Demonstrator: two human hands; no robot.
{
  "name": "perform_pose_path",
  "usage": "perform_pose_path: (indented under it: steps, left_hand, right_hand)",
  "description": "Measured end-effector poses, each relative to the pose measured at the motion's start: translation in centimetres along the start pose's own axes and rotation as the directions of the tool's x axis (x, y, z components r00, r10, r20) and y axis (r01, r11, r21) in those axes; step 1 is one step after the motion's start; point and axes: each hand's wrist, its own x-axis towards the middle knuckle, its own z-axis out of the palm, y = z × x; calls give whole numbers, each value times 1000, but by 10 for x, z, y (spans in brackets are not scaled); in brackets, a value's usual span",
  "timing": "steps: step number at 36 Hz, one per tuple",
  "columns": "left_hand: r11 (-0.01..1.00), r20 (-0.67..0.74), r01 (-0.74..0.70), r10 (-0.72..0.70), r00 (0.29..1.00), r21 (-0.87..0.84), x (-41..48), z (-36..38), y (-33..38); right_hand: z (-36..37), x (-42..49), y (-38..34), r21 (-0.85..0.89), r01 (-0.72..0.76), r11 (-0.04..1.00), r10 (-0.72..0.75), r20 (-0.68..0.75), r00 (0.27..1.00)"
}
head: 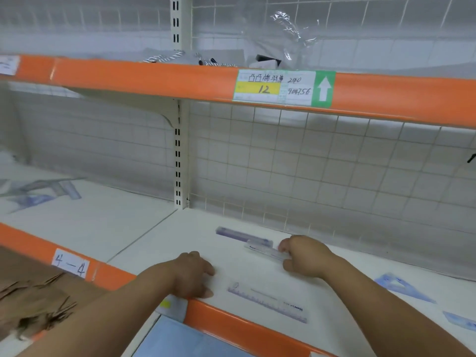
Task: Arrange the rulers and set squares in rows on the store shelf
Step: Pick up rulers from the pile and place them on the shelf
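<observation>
On the white shelf (pixel 257 222), my right hand (pixel 304 256) pinches the right end of a clear ruler (pixel 265 251), which lies on the board. Just behind that ruler lies a purple ruler (pixel 242 235). Nearer the front edge lies another clear ruler (pixel 268 301) with purple markings. My left hand (pixel 193 274) rests on the shelf's front edge with loosely curled fingers and holds nothing. A blue set square (pixel 401 287) lies flat at the right, with a further blue piece (pixel 461 322) at the frame's right edge.
Several blurred set squares and rulers (pixel 41 191) lie on the neighbouring shelf bay at the left. An orange-edged shelf (pixel 154 76) with a price label (pixel 283 88) hangs overhead. A wire grid (pixel 334 171) backs the shelf. A brown cardboard box (pixel 33 297) sits lower left.
</observation>
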Motion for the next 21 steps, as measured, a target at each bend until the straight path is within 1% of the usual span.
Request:
perform_pose_path:
  steps: [4, 8, 17, 21]
  left_hand:
    - [997, -16, 80, -80, 997, -4, -5, 0, -14]
    - [991, -12, 126, -126, 992, -44, -8, 0, -23]
    - [979, -18, 167, -171, 985, -120, -4, 2, -25]
    - [982, -9, 159, -160, 987, -104, -5, 0, -25]
  right_hand:
    - [-1, 31, -16, -18, 26, 999, -26, -8, 1000]
    - [4, 59, -26, 0, 36, 999, -36, -19, 999]
    - [15, 97, -39, -52, 61, 997, -64, -61, 996]
    - [18, 107, -41, -44, 48, 998, -52, -84, 995]
